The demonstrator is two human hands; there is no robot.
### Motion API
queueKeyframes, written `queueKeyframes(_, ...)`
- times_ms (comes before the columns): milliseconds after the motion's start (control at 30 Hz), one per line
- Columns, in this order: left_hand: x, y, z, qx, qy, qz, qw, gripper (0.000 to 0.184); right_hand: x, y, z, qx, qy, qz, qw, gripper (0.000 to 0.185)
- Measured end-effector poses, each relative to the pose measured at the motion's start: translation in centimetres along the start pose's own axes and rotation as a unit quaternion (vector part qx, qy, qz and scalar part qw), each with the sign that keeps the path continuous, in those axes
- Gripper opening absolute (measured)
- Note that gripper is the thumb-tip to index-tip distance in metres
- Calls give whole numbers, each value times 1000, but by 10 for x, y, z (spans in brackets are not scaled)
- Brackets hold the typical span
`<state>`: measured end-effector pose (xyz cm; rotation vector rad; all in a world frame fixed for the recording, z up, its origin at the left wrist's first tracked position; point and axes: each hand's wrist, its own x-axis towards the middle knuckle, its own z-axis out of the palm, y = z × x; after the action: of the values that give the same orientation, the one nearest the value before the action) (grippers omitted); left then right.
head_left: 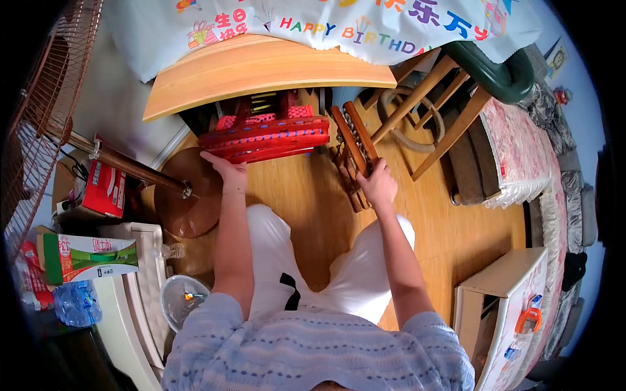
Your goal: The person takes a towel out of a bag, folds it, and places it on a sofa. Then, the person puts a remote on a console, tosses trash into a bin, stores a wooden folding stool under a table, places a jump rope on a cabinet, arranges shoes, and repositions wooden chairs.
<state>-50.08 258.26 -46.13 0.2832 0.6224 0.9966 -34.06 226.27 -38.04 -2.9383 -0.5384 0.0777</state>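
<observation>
My left hand grips the near left end of a long red stool-like thing with blue dashes and pink patterned trim; its kind is not plain. Part of it reaches under the wooden table. My right hand is closed round one rail of a small brown wooden folding stool, which is tilted and has two parallel rails at the top. The stool's lower frame shows just left of my right hand. Both things are above the wooden floor, close to the table's front edge.
A birthday tablecloth covers the table. At left stand a fan's round base, a red box and a waste bin. A green-seated stool is at upper right; a cabinet is at lower right.
</observation>
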Motion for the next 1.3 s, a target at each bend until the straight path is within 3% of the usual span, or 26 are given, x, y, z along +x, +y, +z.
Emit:
queueKeyframes(67,7,8,-5,-32,-106,-3,994,74,-1,-4,0,1,9,-1,1000,64)
queueKeyframes(100,8,12,-3,-29,-106,-4,994,74,-4,-6,-2,0,7,0,1000,64)
queueKeyframes(300,3,27,16,65,-18,-10,998,79,-10,-12,-4,-15,-8,11,1000,63)
queueKeyframes(500,-17,41,23,152,19,-58,986,66,-7,-5,0,-1,9,9,1000,64)
queueKeyframes(533,-11,34,20,213,65,129,966,60,-7,-4,-1,6,6,11,1000,64)
queueKeyframes(567,-5,29,19,265,107,310,907,56,-6,-5,-3,6,8,11,1000,64)
queueKeyframes(600,-18,36,32,265,105,308,908,56,-6,-6,-5,25,7,7,1000,63)
queueKeyframes(633,-45,47,55,465,-24,446,764,57,-8,-4,-6,43,5,5,999,63)
queueKeyframes(667,-64,47,74,617,-153,544,548,60,-7,-3,-6,43,7,10,999,63)
queueKeyframes(700,-75,25,90,705,-193,565,382,64,-6,3,-6,53,13,15,998,61)
queueKeyframes(767,-65,7,95,718,-211,565,347,65,2,10,-6,63,22,19,998,60)
queueKeyframes(833,-62,-6,99,723,-212,568,332,64,5,16,-6,76,39,43,995,60)
queueKeyframes(900,-60,-14,100,716,-240,541,369,62,14,21,-7,91,33,67,993,60)
queueKeyframes(1300,-52,-3,91,739,-256,521,341,55,90,-15,-4,119,30,63,990,61)
